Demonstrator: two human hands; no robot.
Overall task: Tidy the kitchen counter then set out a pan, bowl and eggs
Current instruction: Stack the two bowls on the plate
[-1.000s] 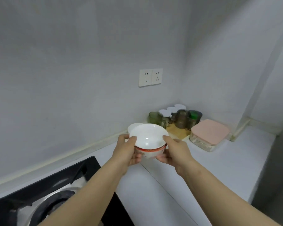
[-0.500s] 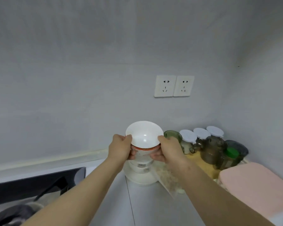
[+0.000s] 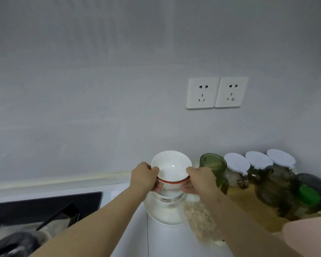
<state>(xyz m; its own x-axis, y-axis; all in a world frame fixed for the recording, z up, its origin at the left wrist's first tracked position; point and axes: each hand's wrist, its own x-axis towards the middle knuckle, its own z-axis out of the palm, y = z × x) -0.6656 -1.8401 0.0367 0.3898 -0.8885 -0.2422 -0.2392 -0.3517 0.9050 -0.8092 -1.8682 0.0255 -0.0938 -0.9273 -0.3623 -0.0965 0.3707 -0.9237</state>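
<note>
A white bowl [image 3: 171, 167] with a red band under its rim is held between both hands near the back wall. My left hand [image 3: 144, 177] grips its left side with the thumb over the rim, and my right hand [image 3: 200, 179] grips its right side the same way. The bowl sits over a stack of white dishes [image 3: 166, 210] on the counter [image 3: 170, 242]; whether it touches the stack is hidden by my fingers. No pan or eggs show.
The black gas stove [image 3: 44, 210] lies at the lower left. Right of the stack stand a green cup [image 3: 214, 169], white-lidded jars [image 3: 236, 170], a dark glass teapot [image 3: 272, 184] and a pink-lidded box [image 3: 308, 234]. A clear bag of grains [image 3: 200, 223] lies beside the stack. Two wall sockets [image 3: 216, 92] hang above.
Both hands carried the bowl away from me toward the back wall and lowered it over the stack of white dishes. The view has closed in on the wall.
</note>
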